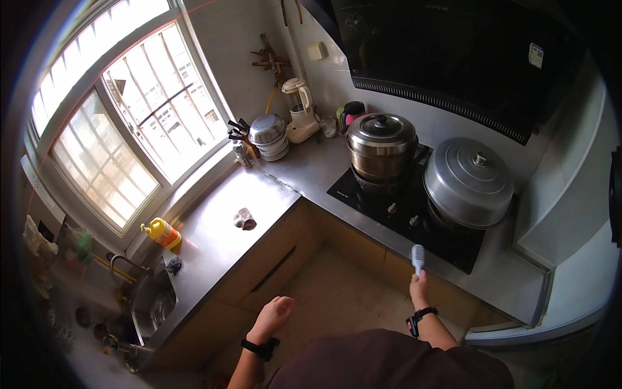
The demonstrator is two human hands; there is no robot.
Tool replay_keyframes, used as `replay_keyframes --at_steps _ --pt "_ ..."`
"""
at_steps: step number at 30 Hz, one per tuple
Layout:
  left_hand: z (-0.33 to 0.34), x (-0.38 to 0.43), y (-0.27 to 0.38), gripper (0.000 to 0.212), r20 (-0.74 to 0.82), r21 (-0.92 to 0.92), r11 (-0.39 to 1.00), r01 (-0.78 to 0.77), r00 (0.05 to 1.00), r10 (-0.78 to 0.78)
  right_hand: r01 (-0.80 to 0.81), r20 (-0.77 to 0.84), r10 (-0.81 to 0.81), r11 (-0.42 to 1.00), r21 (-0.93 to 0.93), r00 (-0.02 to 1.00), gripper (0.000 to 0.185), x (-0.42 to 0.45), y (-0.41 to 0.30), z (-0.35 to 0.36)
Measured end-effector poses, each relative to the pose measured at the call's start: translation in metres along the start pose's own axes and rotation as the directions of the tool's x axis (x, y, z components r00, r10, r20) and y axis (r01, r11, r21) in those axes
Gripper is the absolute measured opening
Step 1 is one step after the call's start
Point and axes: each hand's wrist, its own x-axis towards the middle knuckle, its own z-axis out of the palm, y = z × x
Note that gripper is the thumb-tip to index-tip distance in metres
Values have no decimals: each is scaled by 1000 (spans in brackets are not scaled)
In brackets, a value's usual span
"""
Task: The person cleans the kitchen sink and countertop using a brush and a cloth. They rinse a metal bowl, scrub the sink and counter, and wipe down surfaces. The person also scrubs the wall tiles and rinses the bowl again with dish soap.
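Note:
My right hand grips the handle of a light-coloured brush, which points up at the front edge of the counter by the gas hob. My left hand is curled in front of my body, above the floor, and touches nothing; whether its fingers are fully closed is hard to tell. On the hob stand a steel pot with a lid and, to its right, a large domed aluminium lid over a pan. A crumpled cloth lies on the steel counter at the left.
A yellow detergent bottle and a dark scourer are near the sink. Stacked bowls, a knife block and a white blender stand in the back corner. A black range hood overhangs the hob.

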Motion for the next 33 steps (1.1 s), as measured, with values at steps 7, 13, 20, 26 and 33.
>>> replay_keyframes --at_steps 7,13,20,26,33 --pt "9 -6 -8 17 4 -134 989 58 998 -58 -351 725 -40 856 380 688 20 2 -117 -11" --pt "1 -6 -38 18 31 -169 979 116 993 -113 -302 706 -125 842 447 697 27 -9 -153 -47" --pt "-6 31 -75 11 295 -260 960 103 955 -23 -58 350 -271 712 700 896 26 27 -257 -158" --pt "-8 67 -101 11 436 -202 979 -37 891 124 449 -327 -334 409 794 884 32 61 -366 -249" --pt "-31 80 -128 11 464 -314 948 56 880 101 421 -307 -307 443 791 901 34 14 -378 -203"
